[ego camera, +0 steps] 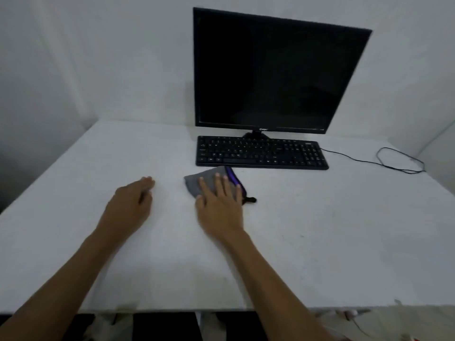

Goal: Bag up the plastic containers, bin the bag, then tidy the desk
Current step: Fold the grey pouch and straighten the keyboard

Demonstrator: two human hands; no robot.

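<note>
A small grey pouch [200, 182] with a purple zip edge and a black pull tab lies on the white desk [320, 230], just in front of the keyboard. My right hand [220, 205] rests flat on top of the pouch, fingers spread, covering its near half. My left hand [133, 204] lies on the bare desk to the left of the pouch, fingers loosely extended and holding nothing. No plastic containers or bag are in view.
A black keyboard [261, 152] sits behind the pouch, with a dark monitor [278, 72] standing behind it against the white wall. A thin black cable [394, 163] loops across the desk at the right. The desk's near edge runs along the bottom.
</note>
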